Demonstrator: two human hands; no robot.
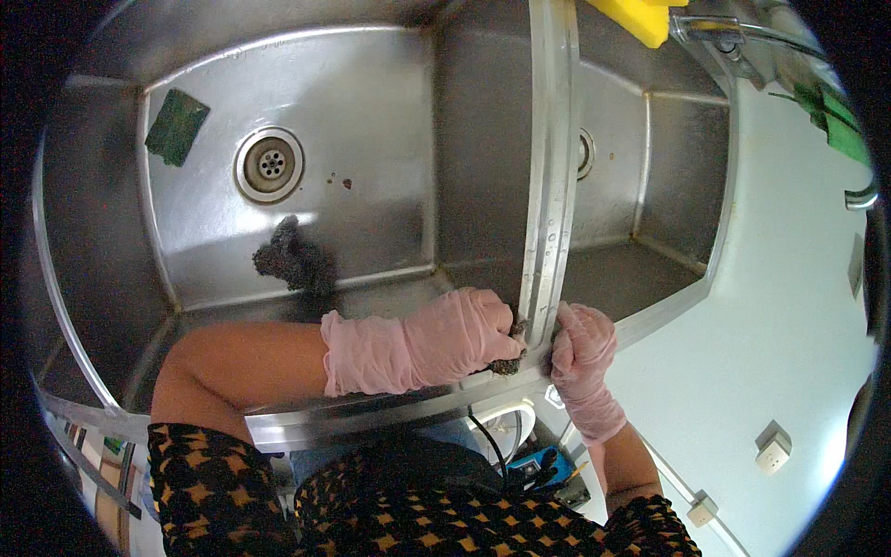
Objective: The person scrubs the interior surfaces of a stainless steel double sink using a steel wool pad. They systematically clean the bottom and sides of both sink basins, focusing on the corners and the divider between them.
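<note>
My left hand [452, 341], in a pink disposable glove, reaches across the front of the large stainless-steel basin [376, 90]. Its curled fingers hold a dark mesh-like scrubber [507, 365] against the front end of the metal divider [546, 209]. On the divider's other side, my right hand [585, 348] is gloved too and curled beside the sink's front rim. A dark patch shows at its fingers; whether it grips anything is hidden. Another dark, tangled scrubber [296, 257] lies in the large basin. A worn green scouring pad [177, 127] rests left of the drain [270, 165].
Small dark scraps [347, 184] dot the basin floor. Past the divider is a second basin [612, 167]. At the top right are a yellow object [644, 21] and metal tap fittings [731, 35]. A pale wall [779, 278] with a socket box [773, 452] stands at right.
</note>
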